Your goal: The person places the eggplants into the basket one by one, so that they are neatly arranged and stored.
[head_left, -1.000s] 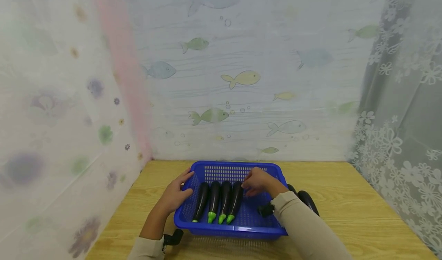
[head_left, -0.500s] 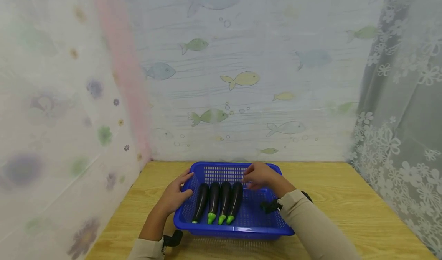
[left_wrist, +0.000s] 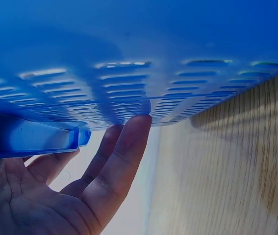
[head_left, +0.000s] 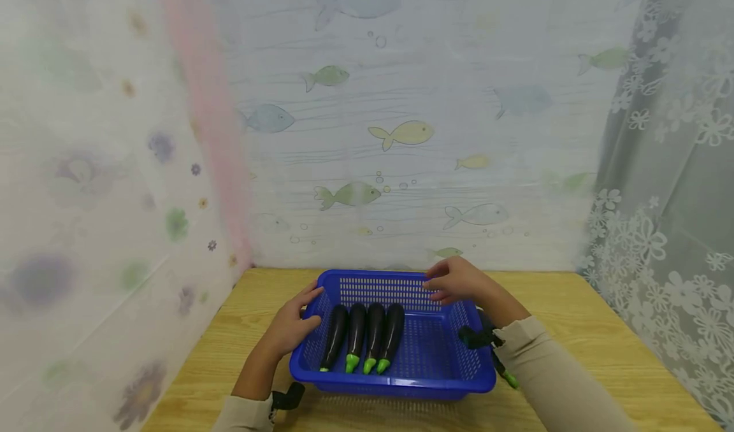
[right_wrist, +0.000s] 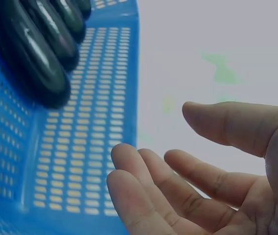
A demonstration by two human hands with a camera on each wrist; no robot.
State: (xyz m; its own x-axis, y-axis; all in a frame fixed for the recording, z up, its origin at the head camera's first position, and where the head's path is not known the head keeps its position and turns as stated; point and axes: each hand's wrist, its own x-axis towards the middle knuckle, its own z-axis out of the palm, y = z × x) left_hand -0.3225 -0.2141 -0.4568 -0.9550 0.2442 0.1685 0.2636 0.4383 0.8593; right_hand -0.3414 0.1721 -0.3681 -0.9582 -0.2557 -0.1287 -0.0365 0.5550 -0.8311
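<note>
A blue plastic basket [head_left: 395, 381] with slotted walls stands on the table. Several dark eggplants [head_left: 357, 333] lie side by side in its left half, green stem ends toward me. At the left rim, my left hand [head_left: 289, 327] holds the basket, thumb over the edge; the left wrist view shows its fingers [left_wrist: 129, 147] against the outer wall. Over the back right part of the basket, my right hand [head_left: 459, 282] is raised with nothing in it. Its fingers [right_wrist: 178, 178] are loosely bent and the thumb is apart, in the right wrist view.
Right of the basket, another eggplant [head_left: 504, 371] lies on the wooden table [head_left: 596, 355], partly hidden behind my right forearm and sleeve. A sheet printed with fish [head_left: 401, 132] hangs at the table's back edge. Flower-patterned curtains [head_left: 648, 241] hang at the sides.
My right hand has moved away from the rightmost eggplant in the basket, up and to the right, its fingers spreading. The left hand and the eggplants in the basket stay in place.
</note>
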